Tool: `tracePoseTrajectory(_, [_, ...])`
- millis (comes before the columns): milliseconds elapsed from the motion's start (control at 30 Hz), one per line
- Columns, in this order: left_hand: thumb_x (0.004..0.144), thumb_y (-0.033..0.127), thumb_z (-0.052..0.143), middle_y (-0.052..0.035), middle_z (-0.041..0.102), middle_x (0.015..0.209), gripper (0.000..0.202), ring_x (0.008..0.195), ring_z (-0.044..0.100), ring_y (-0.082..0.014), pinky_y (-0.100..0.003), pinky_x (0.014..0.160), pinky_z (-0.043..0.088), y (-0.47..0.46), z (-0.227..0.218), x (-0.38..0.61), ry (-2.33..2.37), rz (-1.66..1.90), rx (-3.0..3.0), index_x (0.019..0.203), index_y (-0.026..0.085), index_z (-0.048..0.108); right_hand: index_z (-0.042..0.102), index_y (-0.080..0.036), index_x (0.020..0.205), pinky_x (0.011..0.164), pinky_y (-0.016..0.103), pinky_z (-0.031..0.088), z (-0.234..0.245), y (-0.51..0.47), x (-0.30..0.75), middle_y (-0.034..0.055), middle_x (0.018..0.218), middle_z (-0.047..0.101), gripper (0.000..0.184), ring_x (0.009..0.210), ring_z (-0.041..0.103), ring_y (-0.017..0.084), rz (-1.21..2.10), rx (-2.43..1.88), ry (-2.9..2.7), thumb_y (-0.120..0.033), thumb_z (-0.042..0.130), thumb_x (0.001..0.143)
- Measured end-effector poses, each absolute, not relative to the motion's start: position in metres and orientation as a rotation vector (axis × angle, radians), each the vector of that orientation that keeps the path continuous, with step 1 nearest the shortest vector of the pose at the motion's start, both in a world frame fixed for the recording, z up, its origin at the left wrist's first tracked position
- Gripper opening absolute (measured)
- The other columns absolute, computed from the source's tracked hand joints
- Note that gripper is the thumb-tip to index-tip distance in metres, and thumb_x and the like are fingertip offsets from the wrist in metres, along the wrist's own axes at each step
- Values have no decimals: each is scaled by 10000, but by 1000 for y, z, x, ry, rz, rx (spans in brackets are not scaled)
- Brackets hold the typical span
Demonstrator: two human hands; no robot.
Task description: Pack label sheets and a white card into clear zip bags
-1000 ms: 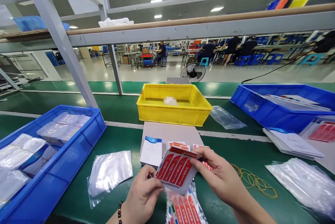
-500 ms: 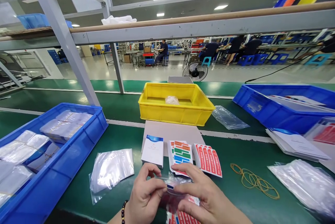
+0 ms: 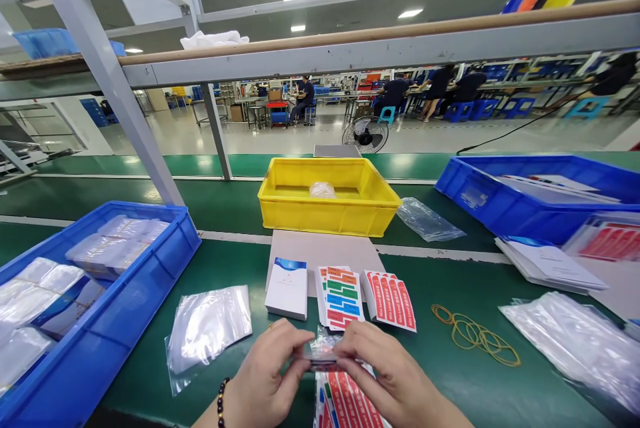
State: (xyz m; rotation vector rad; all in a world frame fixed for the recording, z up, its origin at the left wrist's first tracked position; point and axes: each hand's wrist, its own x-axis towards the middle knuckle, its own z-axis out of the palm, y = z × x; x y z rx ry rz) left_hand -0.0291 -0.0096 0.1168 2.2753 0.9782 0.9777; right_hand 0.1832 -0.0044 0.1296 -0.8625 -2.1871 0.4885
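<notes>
Clear bag pinched at both ends by left hand and right hand, held above red stickers; white stack and colored sticker sheets laid beyond, yellow bin set behind

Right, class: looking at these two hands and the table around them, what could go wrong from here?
The clear plastic packet, pinched between the left hand and right hand, might slip or crease. The red label sheets, fanned just beyond the right hand, could get knocked out of line.
</notes>
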Motion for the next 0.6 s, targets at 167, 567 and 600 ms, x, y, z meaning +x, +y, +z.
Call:
tracePoseTrajectory(167, [806, 104, 465, -58, 597, 674, 138, 648, 514, -141, -255, 587, 402, -9, 124, -20, 979, 981, 2256, 736, 155, 572, 513, -200, 745, 525, 229, 411, 132, -6, 183, 11, 653, 560, 172, 592, 516, 131, 478, -831, -2162, -108, 411, 849])
tracePoseTrajectory(567, [779, 139, 487, -30, 593, 579, 173, 552, 524, -111, -200, 527, 394, -13, 120, 6, 896, 993, 2128, 615, 166, 536, 506, -195, 739, 500, 235, 357, 126, -22, 184, 19, 657, 549, 195, 565, 482, 130, 414, -847, -2230, -110, 361, 840])
tracePoseTrajectory(600, [778, 147, 489, -27, 591, 571, 182, 547, 525, -110, -198, 525, 397, -12, 118, 9, 901, 1000, 2101, 602, 167, 534, 502, -196, 736, 503, 234, 356, 124, -22, 185, 19, 661, 550, 194, 570, 486, 130, 444, -867, -2235, -115, 358, 838])
